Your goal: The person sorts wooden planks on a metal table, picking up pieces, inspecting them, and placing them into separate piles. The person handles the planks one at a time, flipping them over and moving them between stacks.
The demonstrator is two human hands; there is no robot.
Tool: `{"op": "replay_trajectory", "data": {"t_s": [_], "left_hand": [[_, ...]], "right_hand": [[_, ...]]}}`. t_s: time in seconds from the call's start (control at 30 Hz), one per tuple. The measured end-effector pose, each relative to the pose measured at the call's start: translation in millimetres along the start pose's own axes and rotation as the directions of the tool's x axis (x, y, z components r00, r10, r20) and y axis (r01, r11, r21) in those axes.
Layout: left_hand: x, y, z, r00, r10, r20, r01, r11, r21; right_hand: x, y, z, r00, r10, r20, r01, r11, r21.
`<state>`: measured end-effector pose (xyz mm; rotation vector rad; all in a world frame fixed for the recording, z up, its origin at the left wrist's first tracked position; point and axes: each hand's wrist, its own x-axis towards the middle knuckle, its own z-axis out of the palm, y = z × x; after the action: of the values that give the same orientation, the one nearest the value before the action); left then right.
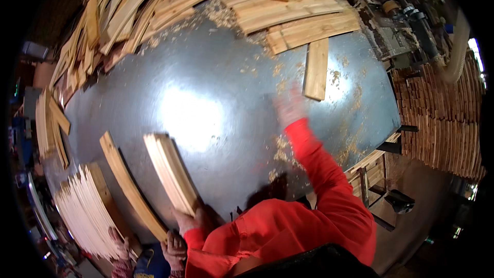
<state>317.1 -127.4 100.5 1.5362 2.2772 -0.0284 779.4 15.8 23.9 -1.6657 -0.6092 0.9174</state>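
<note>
On the grey metal tabletop (242,103), left of the wearer's red-clad body, lies a slim stack of boards (171,174), its near end in the left hand (193,222). The fingers are bent around that end, though the palm and the board ends beneath it are hidden. The stack is pale and straight-grained, with several thin layers showing along its length and far ends nearly flush. Well apart, the right hand (289,107) reaches out from a red sleeve (319,162), so smeared by motion that its fingers blur into the metal; how far open it is, or whether it has hold of anything, I cannot tell. Just beyond it lies a narrow yellowish board (317,69), its far end covered by wide planks (293,13). Left of the slim stack, a single board (129,188) runs down to a co-worker's hand (175,251); that person's other hand (120,243) rests against a thick stack (85,216), the body mostly cut off below. Shavings (337,77) litter the right side, and loose strips (121,10) heap up at the far left.
</note>
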Motion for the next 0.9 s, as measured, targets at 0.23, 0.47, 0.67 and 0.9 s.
{"op": "replay_trajectory", "data": {"t_s": [0.23,0.47,0.67,0.9], "left_hand": [[197.0,239.4,-45.4,0.741,0.651,-0.167,-0.666,0.682,-0.302],[462.5,487.6,-57.7,0.711,0.701,-0.054,-0.37,0.438,0.819],[562.6,537.3,-20.7,0.65,0.758,-0.051,-0.518,0.491,0.701],[551.0,533.2,-25.5,0.611,0.786,0.095,-0.575,0.359,0.735]], "right_hand": [[224.6,21.4,-199.1,0.753,-0.273,-0.599,-0.34,0.618,-0.709],[238.3,-12.2,-142.9,0.882,-0.39,-0.266,0.003,0.568,-0.823],[238.6,23.6,-195.4,0.747,-0.654,0.121,0.233,0.088,-0.968],[241.6,10.1,-184.2,0.848,-0.397,-0.351,0.186,0.843,-0.505]]}}
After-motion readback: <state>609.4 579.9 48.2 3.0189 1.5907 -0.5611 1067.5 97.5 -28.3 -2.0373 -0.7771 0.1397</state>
